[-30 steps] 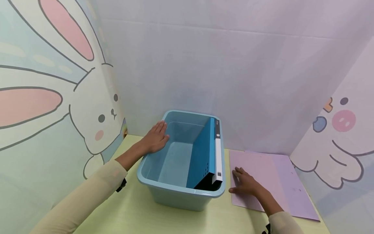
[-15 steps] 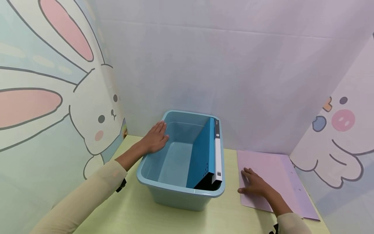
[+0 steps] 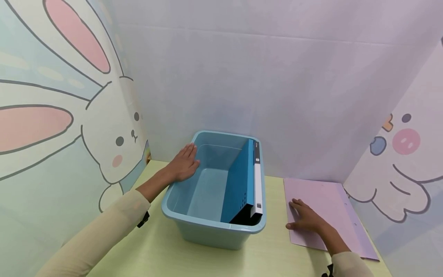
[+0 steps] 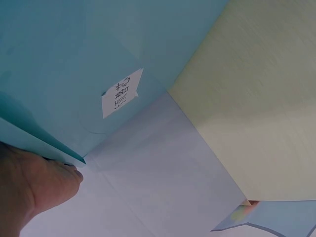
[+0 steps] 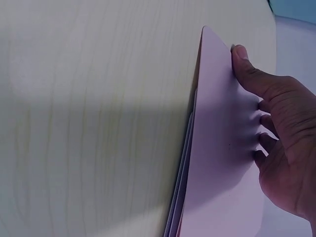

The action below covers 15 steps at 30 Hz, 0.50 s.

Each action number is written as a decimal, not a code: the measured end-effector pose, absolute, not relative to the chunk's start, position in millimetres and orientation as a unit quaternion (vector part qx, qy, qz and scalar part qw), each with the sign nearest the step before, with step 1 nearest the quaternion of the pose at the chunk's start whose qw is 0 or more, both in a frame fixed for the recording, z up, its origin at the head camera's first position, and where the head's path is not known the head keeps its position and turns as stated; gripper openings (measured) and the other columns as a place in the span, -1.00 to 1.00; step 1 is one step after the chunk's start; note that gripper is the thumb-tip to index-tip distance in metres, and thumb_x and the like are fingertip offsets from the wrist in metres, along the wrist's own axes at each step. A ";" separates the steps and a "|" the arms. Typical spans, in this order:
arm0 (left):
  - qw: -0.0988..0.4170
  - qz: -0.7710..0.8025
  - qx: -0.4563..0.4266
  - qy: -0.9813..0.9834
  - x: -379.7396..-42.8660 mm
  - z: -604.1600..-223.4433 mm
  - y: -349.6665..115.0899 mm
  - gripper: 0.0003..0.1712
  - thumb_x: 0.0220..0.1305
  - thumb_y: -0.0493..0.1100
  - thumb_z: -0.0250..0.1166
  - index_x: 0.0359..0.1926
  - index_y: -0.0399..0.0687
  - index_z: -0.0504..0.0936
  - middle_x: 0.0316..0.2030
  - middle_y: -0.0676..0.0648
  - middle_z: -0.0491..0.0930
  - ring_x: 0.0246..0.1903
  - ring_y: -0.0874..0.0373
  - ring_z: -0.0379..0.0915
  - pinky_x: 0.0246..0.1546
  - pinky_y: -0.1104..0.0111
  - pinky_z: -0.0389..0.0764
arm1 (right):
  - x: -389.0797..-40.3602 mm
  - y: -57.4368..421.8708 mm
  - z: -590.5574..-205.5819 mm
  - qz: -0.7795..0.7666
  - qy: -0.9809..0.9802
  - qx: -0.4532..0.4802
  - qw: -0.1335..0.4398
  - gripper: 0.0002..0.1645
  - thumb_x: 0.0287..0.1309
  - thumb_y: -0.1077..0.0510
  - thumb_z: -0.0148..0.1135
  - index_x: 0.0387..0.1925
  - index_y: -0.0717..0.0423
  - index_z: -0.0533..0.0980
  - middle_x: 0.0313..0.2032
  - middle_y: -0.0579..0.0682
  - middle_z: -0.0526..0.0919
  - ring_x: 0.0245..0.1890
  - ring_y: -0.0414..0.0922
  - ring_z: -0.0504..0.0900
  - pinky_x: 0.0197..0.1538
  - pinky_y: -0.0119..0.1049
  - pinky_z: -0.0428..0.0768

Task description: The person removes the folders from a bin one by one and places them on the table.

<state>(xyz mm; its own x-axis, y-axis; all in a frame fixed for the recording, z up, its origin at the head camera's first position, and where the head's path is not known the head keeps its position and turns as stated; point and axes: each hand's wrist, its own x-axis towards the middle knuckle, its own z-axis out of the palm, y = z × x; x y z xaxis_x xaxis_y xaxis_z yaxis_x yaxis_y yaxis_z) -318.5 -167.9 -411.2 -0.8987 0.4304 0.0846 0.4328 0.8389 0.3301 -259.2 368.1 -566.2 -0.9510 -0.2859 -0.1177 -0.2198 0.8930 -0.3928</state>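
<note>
My left hand [image 3: 182,163] rests on the left rim of a light blue plastic bin [image 3: 211,236], fingers stretched along the edge. In the left wrist view, a white label [image 4: 122,93] with handwriting is on the bin's outer wall [image 4: 54,64]. Against the inside right wall stands a blue file box [image 3: 238,181] with a black and white spine. Right of the bin, my right hand [image 3: 306,217] touches the top of a flat pink-purple folder [image 3: 325,200] near its left edge. Its fingers [image 5: 266,140] are spread and slightly bent; several layers show along the folder's edge.
The bin and folder are on a pale yellow table [image 3: 273,250]. A plain lilac backdrop [image 3: 263,96] rises behind them. Walls with a cartoon rabbit [image 3: 110,115] and a cartoon bird [image 3: 408,146] close in the left and right sides.
My right hand has moved right, and the folder's top layer has slid right with it, leaving a wider gap to the bin. The left hand, bin and file box have stayed put.
</note>
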 end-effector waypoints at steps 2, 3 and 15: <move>0.003 -0.173 -0.224 -0.959 -318.5 -410.9 -167.7 -0.17 0.82 -0.03 -0.21 0.74 -0.60 -0.08 0.79 -0.55 -0.17 0.83 -0.46 -0.31 0.84 -0.25 -0.17 | -259.3 368.2 -567.7 -0.191 0.970 -0.124 0.088 0.31 0.06 -0.18 0.78 0.59 0.48 0.37 0.65 0.57 0.28 0.67 0.65 0.13 0.61 0.58 0.28; 0.004 -0.173 -0.224 -0.959 -318.0 -410.9 -167.9 -0.17 0.82 -0.03 -0.21 0.73 -0.60 -0.08 0.79 -0.55 -0.16 0.82 -0.46 -0.31 0.83 -0.25 -0.16 | -259.6 368.5 -568.6 -0.188 0.970 -0.123 0.088 0.32 0.06 -0.19 0.78 0.60 0.48 0.37 0.65 0.56 0.27 0.68 0.64 0.13 0.61 0.57 0.28; 0.002 -0.171 -0.225 -0.959 -315.2 -408.7 -167.7 -0.17 0.81 -0.03 -0.20 0.73 -0.62 -0.09 0.78 -0.56 -0.17 0.82 -0.48 -0.31 0.83 -0.26 -0.17 | -260.8 367.6 -569.0 -0.186 0.971 -0.126 0.085 0.31 0.06 -0.16 0.79 0.60 0.48 0.35 0.65 0.57 0.27 0.67 0.65 0.14 0.61 0.57 0.30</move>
<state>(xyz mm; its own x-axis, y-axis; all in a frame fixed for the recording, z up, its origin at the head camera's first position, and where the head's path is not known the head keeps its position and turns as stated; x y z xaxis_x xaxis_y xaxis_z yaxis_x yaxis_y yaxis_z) -315.2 -167.7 -408.7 -0.8989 0.4307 0.0806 0.4320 0.8403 0.3275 -260.8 367.6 -569.0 -0.9534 -0.2773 -0.1189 -0.2137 0.8988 -0.3827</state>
